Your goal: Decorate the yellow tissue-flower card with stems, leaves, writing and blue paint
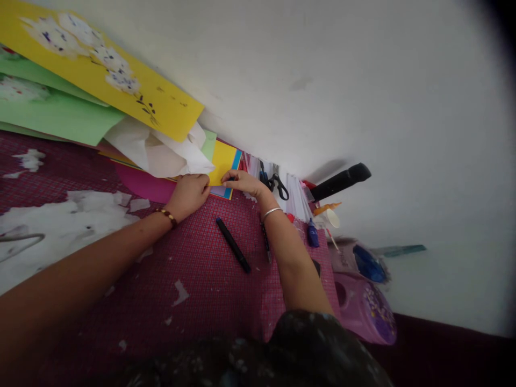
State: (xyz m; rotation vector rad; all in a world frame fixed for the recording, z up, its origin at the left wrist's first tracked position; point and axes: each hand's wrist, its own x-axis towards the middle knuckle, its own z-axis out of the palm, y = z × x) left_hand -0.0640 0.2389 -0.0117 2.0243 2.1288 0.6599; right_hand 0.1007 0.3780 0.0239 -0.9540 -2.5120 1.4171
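Note:
At the back of the cloth lies a stack of coloured paper with a yellow sheet (224, 160) on top and blue and lilac edges below. My left hand (189, 194) is closed at its front edge, fingers partly hidden, beside crumpled white tissue paper (155, 153). Just to the right, my right hand (244, 183) pinches the same yellow sheet near its right end. A magenta sheet (145, 184) sticks out left of my left hand. On the cloth in front lie a black marker (233, 245) and a thin dark pen (266, 242).
Painted yellow card (161, 105) and green sheets (60, 102) lean on the wall at left. White tissue scraps (76, 215) cover the left cloth. Black-handled scissors (278, 187), a black-handled tool (341, 181), a blue bottle (312, 235) and a pink container (363, 306) line the right.

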